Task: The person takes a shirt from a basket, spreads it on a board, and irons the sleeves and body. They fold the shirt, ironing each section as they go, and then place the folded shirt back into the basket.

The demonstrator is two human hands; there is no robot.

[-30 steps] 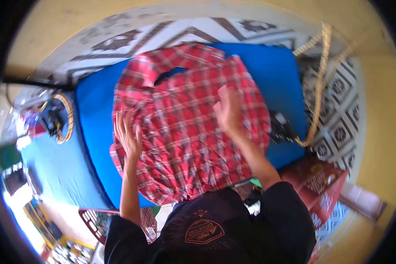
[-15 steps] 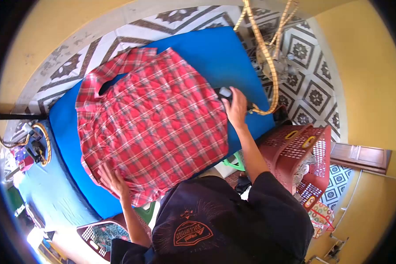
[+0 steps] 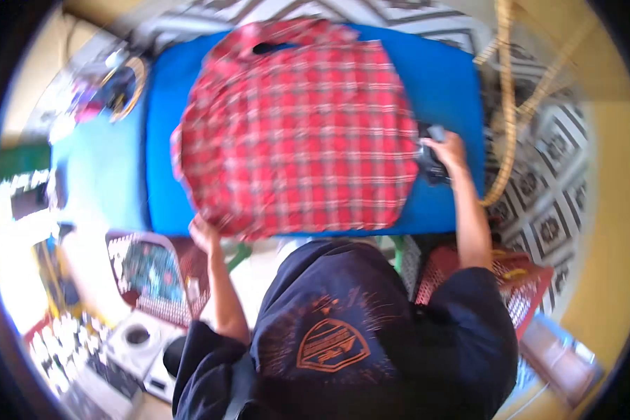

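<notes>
A red plaid shirt [image 3: 308, 140] lies spread on a blue padded board [image 3: 448, 77], its sleeve and collar part toward the far side. At the shirt's near left corner, my left hand [image 3: 204, 234] is closed on the edge of the cloth, somewhat blurred. My right hand [image 3: 449, 150] grips the handle of a black iron [image 3: 434, 166] beside the shirt's right edge. The iron rests on the blue surface, partly hidden by my fingers.
A yellow-wrapped hose [image 3: 505, 105] hangs at the right. Below the board stand a reddish basket of clothes [image 3: 189, 280] at left and another reddish basket [image 3: 441, 273] at right. A lighter blue padded surface [image 3: 101, 175] adjoins on the left.
The view has turned and shifted, so the board now lies straighter across. My left hand has gone from lying flat on the shirt to its near left corner. The iron stays at the right edge.
</notes>
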